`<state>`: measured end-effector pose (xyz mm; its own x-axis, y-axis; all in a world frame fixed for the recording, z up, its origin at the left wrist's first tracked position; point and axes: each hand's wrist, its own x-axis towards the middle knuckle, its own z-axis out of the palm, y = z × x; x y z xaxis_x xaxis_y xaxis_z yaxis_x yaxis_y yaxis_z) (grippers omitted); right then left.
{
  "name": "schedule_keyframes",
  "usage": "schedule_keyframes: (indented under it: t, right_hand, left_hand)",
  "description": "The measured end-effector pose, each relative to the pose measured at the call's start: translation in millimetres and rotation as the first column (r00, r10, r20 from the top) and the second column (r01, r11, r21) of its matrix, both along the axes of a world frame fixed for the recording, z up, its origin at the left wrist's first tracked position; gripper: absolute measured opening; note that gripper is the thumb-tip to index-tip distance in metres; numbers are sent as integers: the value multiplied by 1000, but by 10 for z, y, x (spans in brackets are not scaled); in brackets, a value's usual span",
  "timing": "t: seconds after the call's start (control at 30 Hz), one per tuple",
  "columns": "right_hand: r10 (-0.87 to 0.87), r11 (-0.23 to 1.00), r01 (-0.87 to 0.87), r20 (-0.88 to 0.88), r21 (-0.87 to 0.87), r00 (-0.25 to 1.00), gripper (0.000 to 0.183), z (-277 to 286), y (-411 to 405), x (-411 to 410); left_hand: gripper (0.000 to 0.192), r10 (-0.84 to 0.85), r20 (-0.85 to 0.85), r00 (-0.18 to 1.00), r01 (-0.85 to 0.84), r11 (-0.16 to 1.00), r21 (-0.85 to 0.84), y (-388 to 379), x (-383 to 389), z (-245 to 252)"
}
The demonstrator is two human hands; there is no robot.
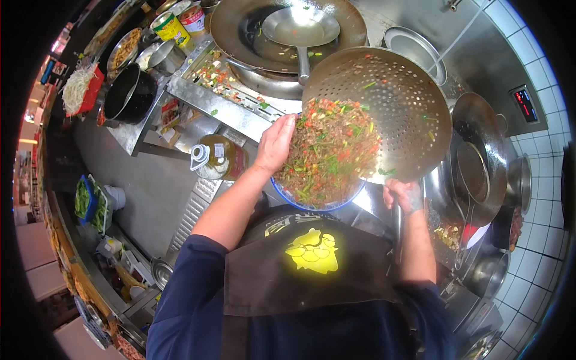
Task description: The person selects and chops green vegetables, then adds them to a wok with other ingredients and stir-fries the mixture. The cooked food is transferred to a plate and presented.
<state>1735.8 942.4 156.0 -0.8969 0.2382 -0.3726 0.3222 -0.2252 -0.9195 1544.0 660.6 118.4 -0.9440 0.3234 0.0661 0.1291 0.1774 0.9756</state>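
My left hand (276, 146) grips the left side of a blue-rimmed bowl (288, 198) in front of my apron. Minced meat with chopped red and green peppers (333, 153) fills the bowl and partly hides my left fingers. In my right hand (403, 196) is the handle of a large perforated metal strainer (396, 108). The strainer leans over the bowl's far right side, its lower edge close to the food. Bits of pepper and greens cling to its holes. A wok (225, 27) sits beyond the bowl, with a metal ladle (300, 33) lying inside it.
Left of the bowl stands an oil jug (220, 157). A black pot (130, 96), a red basket of white shreds (90, 92) and cans (171, 29) crowd the left counter. On the right stands another wok (492, 180) near the tiled wall. Food scraps litter the stove ledge (216, 76).
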Motion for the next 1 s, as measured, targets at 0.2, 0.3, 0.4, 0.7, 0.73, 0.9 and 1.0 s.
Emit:
schedule_keyframes:
  t: [0.2, 0.3, 0.4, 0.7, 0.73, 0.9, 1.0]
  right_hand:
    - [-110, 994, 111, 23, -18, 994, 12, 158, 171, -30]
    - [-71, 997, 71, -11, -4, 997, 14, 280, 213, -51]
    - [30, 1000, -30, -54, 0, 998, 18, 328, 174, -91]
    - [259, 966, -256, -112, 41, 959, 49, 8, 152, -253]
    - [264, 964, -261, -111, 41, 958, 49, 8, 135, -261]
    - [151, 988, -147, -148, 37, 977, 23, 31, 100, -274]
    - [109, 994, -107, -132, 23, 985, 13, 1, 131, -279]
  left_hand:
    - [47, -65, 48, 997, 66, 997, -34, -24, -39, -2]
    - [50, -100, 73, 992, 97, 994, 44, -31, -69, -69]
    - [55, -90, 163, 983, 51, 972, 229, -80, -20, -53]
    - [57, -9, 156, 988, -28, 972, 235, -259, 296, -253]
    - [54, -4, 100, 995, -23, 965, 262, -223, 307, -273]
    - [50, -2, 56, 998, -10, 976, 219, -230, 335, -209]
    - [50, -3, -65, 998, 5, 999, 34, -244, 397, -176]
